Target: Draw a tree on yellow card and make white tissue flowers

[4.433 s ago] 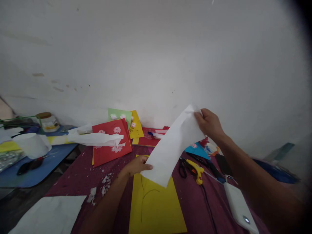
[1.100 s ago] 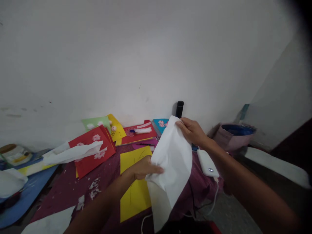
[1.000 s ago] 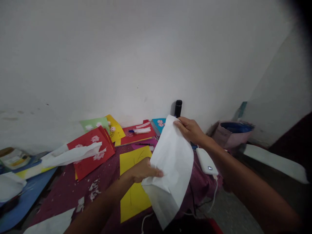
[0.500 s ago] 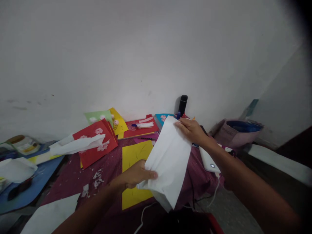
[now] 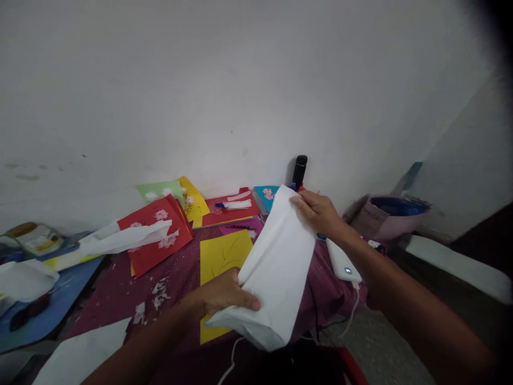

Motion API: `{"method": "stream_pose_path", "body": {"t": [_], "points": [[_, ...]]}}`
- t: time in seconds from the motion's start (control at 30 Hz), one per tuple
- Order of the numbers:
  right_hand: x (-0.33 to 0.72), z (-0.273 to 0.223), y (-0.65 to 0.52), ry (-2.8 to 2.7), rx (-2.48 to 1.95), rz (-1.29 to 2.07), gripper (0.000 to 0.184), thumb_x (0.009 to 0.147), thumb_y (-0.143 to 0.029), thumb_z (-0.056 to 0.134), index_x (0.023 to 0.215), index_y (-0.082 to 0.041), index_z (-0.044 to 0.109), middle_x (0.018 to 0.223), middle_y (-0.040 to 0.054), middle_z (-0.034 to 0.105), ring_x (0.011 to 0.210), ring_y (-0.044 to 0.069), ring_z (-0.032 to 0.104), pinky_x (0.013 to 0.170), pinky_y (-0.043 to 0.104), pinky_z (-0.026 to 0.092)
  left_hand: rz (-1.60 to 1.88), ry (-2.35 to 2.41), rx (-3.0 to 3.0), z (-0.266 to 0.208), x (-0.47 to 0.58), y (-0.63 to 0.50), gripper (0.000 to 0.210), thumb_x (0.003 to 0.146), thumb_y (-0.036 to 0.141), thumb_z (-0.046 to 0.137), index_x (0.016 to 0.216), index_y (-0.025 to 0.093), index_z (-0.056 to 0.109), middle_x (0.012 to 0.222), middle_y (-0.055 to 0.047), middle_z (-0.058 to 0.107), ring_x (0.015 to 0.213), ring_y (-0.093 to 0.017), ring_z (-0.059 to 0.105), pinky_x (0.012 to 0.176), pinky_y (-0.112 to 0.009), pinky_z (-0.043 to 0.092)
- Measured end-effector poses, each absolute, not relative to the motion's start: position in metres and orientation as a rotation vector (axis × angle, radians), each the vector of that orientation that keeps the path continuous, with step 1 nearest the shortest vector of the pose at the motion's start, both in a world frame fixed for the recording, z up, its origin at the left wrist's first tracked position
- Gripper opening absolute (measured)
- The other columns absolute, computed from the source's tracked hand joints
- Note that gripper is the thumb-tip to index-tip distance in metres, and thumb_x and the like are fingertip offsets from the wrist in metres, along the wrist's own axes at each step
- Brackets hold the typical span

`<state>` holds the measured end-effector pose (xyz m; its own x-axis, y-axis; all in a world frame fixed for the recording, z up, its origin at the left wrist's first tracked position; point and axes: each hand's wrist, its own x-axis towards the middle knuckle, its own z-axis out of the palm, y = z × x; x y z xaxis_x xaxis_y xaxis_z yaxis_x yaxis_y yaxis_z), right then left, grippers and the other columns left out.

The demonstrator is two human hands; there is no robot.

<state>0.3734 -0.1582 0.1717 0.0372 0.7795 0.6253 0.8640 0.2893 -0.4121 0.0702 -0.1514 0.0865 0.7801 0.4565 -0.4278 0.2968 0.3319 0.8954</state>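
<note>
A white sheet (image 5: 280,262) is held up at a slant above the purple cloth (image 5: 188,267) — its upper edge pinched by the right hand (image 5: 318,211), its bent lower part clasped by the left hand (image 5: 226,293). Behind it, a yellow card (image 5: 224,251) marked with dark lines is partly covered; a red card (image 5: 148,260) is crossed by a white strip (image 5: 132,239).

The sheet (image 5: 276,272) is between left hand (image 5: 228,294) and right hand (image 5: 319,213), partly before a card (image 5: 220,256) on the table (image 5: 114,299). A jar (image 5: 39,239) is far left, a bottle (image 5: 299,172) behind, a power bank (image 5: 340,261) and basket (image 5: 371,220) right.
</note>
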Motion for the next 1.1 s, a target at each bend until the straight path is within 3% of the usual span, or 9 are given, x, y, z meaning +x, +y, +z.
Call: {"method": "stream_pose_path", "body": {"t": [0.57, 0.9, 1.1], "points": [[0.384, 0.158, -0.150, -1.713, -1.476, -0.095, 0.036, 0.095, -0.045, 0.042, 0.076, -0.020, 0.060, 0.073, 0.0027, 0.061, 0.067, 0.018, 0.055, 0.062, 0.029, 0.039, 0.146, 0.833, 1.326, 0.088, 0.072, -0.151, 0.056, 0.051, 0.028, 0.086, 0.102, 0.012, 0.068, 0.083, -0.009, 0.072, 0.071, -0.021, 0.065, 0.059, -0.028, 0.051], [0.382, 0.144, -0.146, -1.654, -1.449, -0.070, 0.036, 0.094, -0.044, 0.043, 0.069, -0.021, 0.054, 0.069, 0.0006, 0.055, 0.064, 0.016, 0.050, 0.061, 0.028, 0.037, 0.152, 0.919, 1.358, 0.083, 0.077, -0.158, 0.044, 0.054, 0.032, 0.085, 0.090, 0.012, 0.069, 0.081, -0.007, 0.071, 0.064, -0.017, 0.063, 0.054, -0.025, 0.047], [0.394, 0.136, -0.143, -1.490, -1.481, -0.059, 0.038, 0.093, -0.046, 0.044, 0.064, -0.022, 0.045, 0.061, -0.0019, 0.045, 0.058, 0.015, 0.044, 0.055, 0.028, 0.032, 0.071, 0.937, 1.483, 0.078, 0.066, -0.166, 0.045, 0.054, 0.037, 0.083, 0.090, 0.013, 0.069, 0.080, -0.005, 0.070, 0.065, -0.016, 0.062, 0.052, -0.023, 0.045]]}}
